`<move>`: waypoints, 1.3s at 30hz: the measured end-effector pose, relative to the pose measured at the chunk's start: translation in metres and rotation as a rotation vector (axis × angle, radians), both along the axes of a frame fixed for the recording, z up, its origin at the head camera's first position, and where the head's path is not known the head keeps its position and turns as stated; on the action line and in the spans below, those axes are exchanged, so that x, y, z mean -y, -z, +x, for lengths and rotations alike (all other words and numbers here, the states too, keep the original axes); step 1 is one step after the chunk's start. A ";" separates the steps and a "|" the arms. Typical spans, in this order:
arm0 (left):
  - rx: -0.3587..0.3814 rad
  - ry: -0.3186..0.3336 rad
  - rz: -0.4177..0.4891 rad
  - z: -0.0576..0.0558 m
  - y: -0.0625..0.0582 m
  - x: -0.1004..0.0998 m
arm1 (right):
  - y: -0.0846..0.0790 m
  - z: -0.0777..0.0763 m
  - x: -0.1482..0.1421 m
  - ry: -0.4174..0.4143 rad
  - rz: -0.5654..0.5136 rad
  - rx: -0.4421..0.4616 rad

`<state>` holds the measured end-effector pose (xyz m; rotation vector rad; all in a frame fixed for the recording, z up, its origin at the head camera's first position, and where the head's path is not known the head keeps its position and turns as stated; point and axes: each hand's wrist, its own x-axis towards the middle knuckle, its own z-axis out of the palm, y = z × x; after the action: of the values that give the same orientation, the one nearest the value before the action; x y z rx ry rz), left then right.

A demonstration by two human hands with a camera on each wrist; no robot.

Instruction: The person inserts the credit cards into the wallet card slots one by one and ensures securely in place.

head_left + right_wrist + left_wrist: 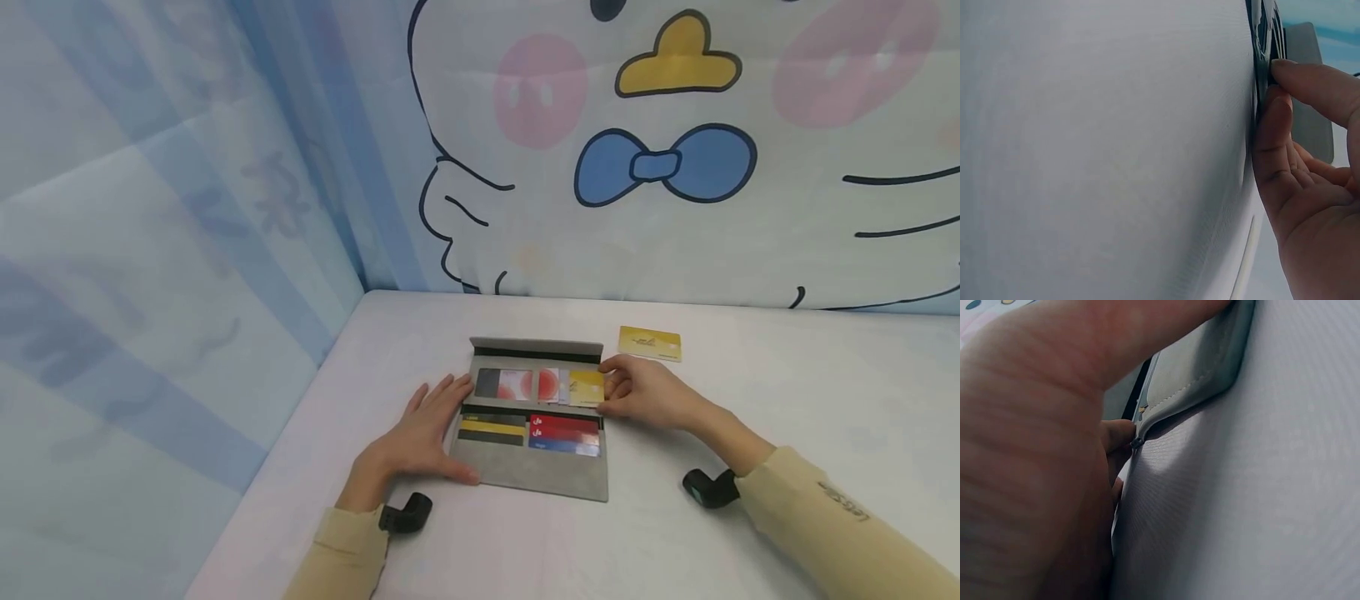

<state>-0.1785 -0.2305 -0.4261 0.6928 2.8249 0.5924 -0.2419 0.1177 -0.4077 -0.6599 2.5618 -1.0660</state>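
A grey card wallet (540,475) lies unfolded on the white table, cards showing in its upper and lower pockets. My left hand (420,437) rests along its left side, fingers extended and thumb by the lower left edge. In the left wrist view, the wallet's stitched corner (1191,381) shows beyond the thumb. At the upper pocket's right end sits a yellow card (587,387). My right hand (652,392) holds that card's right end between thumb and fingers, which partly hide it. The right wrist view shows the fingertips (1275,119) against the wallet's edge.
Another yellow card (649,342) lies flat on the table behind the right hand. Red-and-blue cards (564,435) and dark striped cards (491,430) fill the lower pockets. A patterned curtain (660,242) hangs along the table's back edge, with more cloth at the left.
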 end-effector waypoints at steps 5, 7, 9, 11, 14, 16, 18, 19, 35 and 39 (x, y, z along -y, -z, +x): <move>-0.003 0.000 -0.001 0.000 0.000 0.000 | -0.001 -0.002 0.004 -0.026 -0.034 -0.013; -0.003 0.001 -0.004 0.000 0.000 0.000 | -0.001 -0.002 0.007 -0.036 -0.042 -0.015; -0.001 0.003 -0.005 0.000 0.001 0.000 | -0.001 -0.003 0.011 -0.046 -0.040 -0.017; -0.001 0.008 0.006 0.000 0.001 -0.001 | -0.001 -0.004 0.015 -0.044 -0.025 -0.017; -0.005 0.011 0.010 -0.001 0.002 -0.001 | -0.002 -0.005 0.019 -0.043 0.002 -0.021; -0.009 0.011 0.012 -0.001 0.003 -0.001 | -0.002 -0.006 0.022 -0.040 0.016 -0.028; -0.011 0.008 0.006 -0.001 0.003 -0.001 | -0.002 -0.006 0.023 -0.043 0.022 -0.035; -0.010 0.006 0.002 -0.001 0.003 0.000 | -0.002 -0.007 0.024 -0.045 0.022 -0.035; -0.006 0.007 0.016 0.000 -0.001 -0.002 | -0.003 -0.005 0.030 -0.040 0.039 -0.036; 0.000 0.004 0.017 0.001 -0.002 -0.002 | -0.003 -0.004 0.030 -0.047 0.034 -0.028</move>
<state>-0.1777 -0.2282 -0.4242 0.7011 2.8209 0.6167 -0.2458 0.0874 -0.4045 -0.7270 2.5685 -1.0030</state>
